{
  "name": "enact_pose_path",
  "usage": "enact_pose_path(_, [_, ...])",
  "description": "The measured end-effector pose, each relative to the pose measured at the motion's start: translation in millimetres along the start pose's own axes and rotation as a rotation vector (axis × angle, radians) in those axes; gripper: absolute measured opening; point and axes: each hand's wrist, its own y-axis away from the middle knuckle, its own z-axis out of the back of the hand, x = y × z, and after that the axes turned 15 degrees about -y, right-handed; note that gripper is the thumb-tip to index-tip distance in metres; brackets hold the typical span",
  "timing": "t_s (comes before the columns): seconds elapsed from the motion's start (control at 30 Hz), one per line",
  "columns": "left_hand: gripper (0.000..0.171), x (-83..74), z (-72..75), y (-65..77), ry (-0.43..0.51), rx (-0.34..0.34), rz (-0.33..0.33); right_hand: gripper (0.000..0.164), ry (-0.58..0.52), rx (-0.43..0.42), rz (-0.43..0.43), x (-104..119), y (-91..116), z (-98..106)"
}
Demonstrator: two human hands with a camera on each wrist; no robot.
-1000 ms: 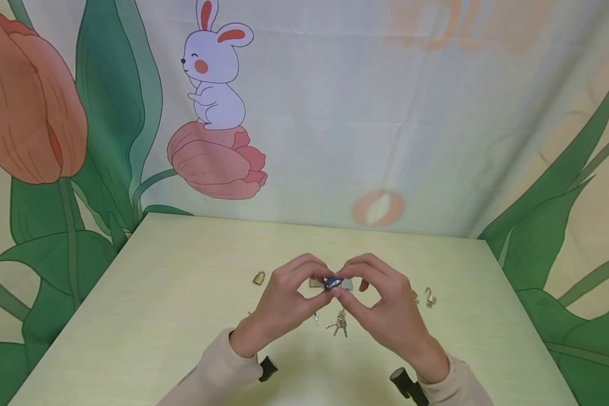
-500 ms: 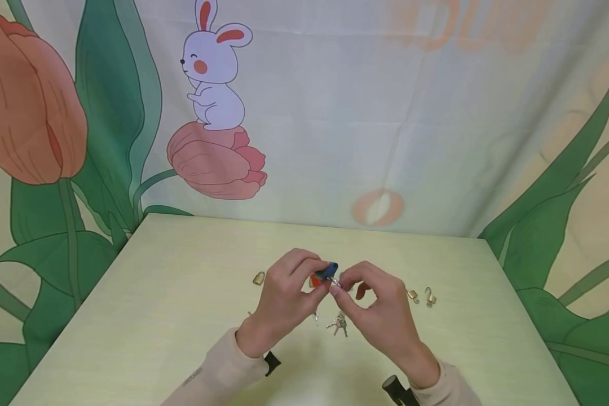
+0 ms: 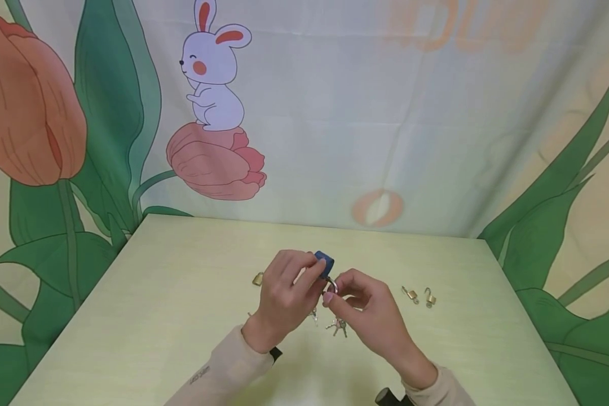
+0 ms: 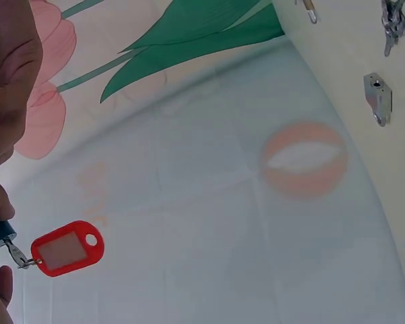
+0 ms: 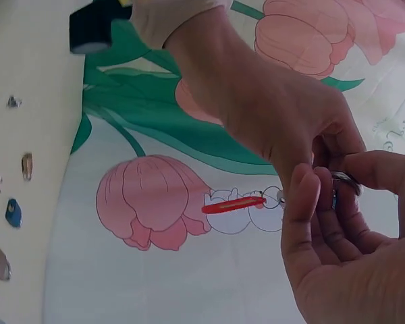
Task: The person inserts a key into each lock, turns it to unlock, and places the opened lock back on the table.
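Note:
My left hand holds a blue padlock over the middle of the table, its body up and its curved silver shackle slanting down to the right. My right hand has thumb and index finger at the shackle, pinching it. In the left wrist view a silver key stands at the end of the blue padlock, and a red key tag hangs from it by a small ring. The right wrist view shows the red tag edge-on, beyond the fingers. My left hand hides the tag in the head view.
Two small brass padlocks lie on the table to the right, and another brass padlock to the left. A bunch of keys lies below the hands. More locks, one blue, show in the right wrist view. A printed curtain hangs behind.
The blue padlock has tipped up in my left hand, and its shackle now shows. My right hand has shifted slightly down and left, uncovering a brass padlock. The red tag has gone behind my left hand.

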Motion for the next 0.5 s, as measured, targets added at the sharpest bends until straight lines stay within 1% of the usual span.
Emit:
enact_pose_path(0.07, [0.010, 0.4, -0.9, 0.5, -0.010, -0.019, -0.018, 0.010, -0.043, 0.008, -0.030, -0.1, 0.1, -0.4])
enact_pose_path(0.13, [0.011, 0.8, -1.4, 0.9, -0.012, -0.026, -0.027, 0.010, -0.056, 0.007, -0.045, -0.4, 0.4, -0.4])
enact_pose_path(0.2, [0.011, 1.0, -1.8, 1.5, -0.011, -0.020, -0.026, 0.009, -0.030, -0.001, -0.044, -1.0, 0.7, -0.1])
enact_pose_path(0.3, [0.009, 0.8, -2.7, 2.0, 0.002, 0.004, -0.006, 0.010, 0.048, -0.010, -0.022, -1.8, 1.6, 2.1])
enact_pose_path(0.37, [0.008, 0.2, -3.4, 2.2, 0.022, 0.035, 0.022, 0.010, 0.096, -0.012, -0.001, -2.0, 2.4, 4.7])
enact_pose_path(0.4, [0.011, -0.3, -3.7, 2.1, 0.040, 0.058, 0.044, 0.010, 0.115, -0.014, 0.010, -1.8, 2.9, 6.4])
enact_pose_path(0.47, [0.017, -1.4, -4.5, 1.6, 0.105, 0.117, 0.110, 0.010, 0.149, -0.022, 0.024, -1.2, 4.2, 10.7])
enact_pose_path(0.5, [0.019, -2.2, -4.9, 1.2, 0.151, 0.153, 0.156, 0.009, 0.161, -0.026, 0.029, -0.7, 4.8, 13.1])
